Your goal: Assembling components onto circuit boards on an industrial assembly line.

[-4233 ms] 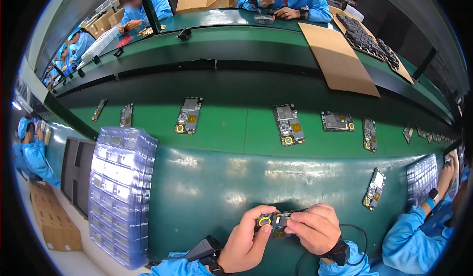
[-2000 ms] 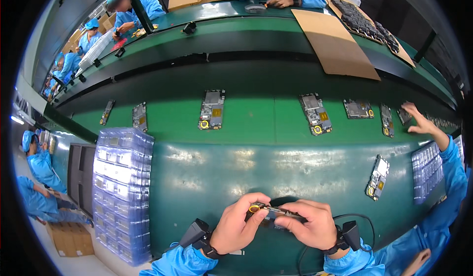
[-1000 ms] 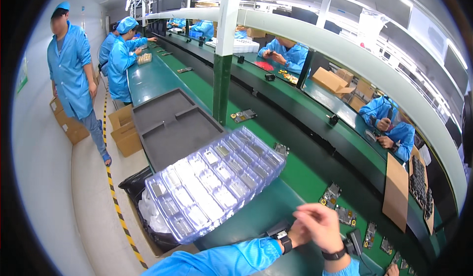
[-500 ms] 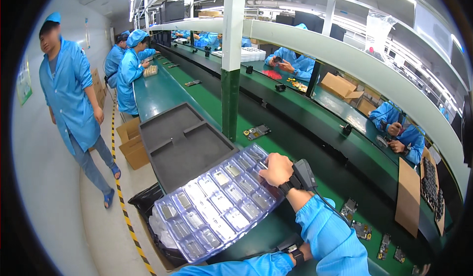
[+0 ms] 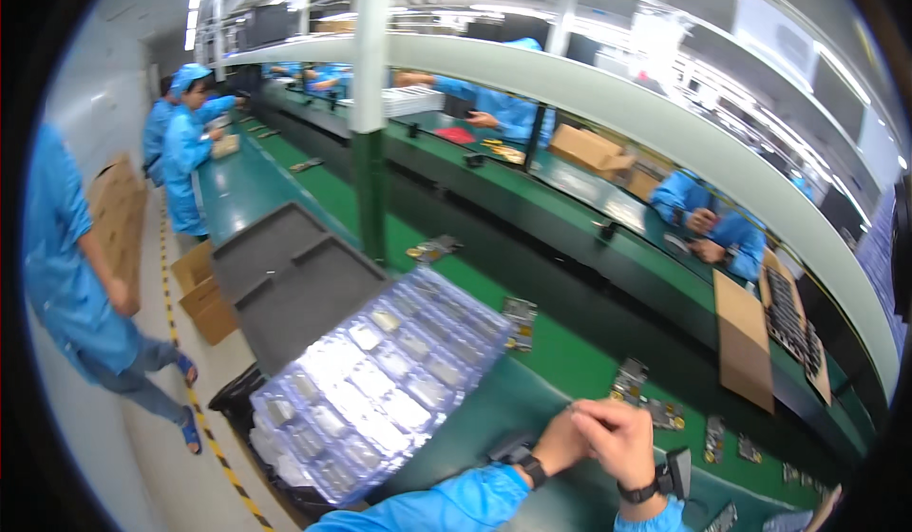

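Off the clear compartmented plastic tray [image 5: 423,418], the right hand [image 5: 622,434] rejoins the left hand [image 5: 562,443] (I can't tell what either holds); work seems two-handed again.

wearer's two hands [image 5: 619,442] [image 5: 559,444] — one dark tray [image 5: 285,290], one near clear-tray stack [image 5: 380,375]
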Available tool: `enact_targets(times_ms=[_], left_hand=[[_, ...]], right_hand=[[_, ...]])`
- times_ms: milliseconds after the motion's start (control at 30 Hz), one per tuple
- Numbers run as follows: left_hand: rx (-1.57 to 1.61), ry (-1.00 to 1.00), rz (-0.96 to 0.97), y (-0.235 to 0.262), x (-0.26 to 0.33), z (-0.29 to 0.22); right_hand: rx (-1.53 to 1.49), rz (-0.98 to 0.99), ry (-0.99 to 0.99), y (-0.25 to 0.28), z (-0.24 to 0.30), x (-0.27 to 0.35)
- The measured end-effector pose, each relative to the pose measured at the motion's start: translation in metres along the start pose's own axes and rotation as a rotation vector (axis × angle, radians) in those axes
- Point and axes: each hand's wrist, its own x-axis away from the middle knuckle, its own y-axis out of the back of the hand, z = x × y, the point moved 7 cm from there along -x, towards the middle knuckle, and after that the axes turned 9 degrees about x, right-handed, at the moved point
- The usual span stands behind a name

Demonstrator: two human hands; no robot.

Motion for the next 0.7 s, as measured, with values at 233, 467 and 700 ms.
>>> enact_targets(times_ms=[233,467,700], left_hand=[[-0.393,0.072,-0.218,-0.004,0.009,-0.033],[-0.957,-0.158,-0.168,-0.040,-0.048,-0.043],[-1.583,0.211,-0.560,0.092,-0.050,0.001]], right_hand=[[0.286,0.110,-0.094,0.049,-0.059,0.141],[0.352,0.145,0.081,0.047,-0.088,0.187],[0.481,0.096,0.029,0.033,-0.072,0.207]])
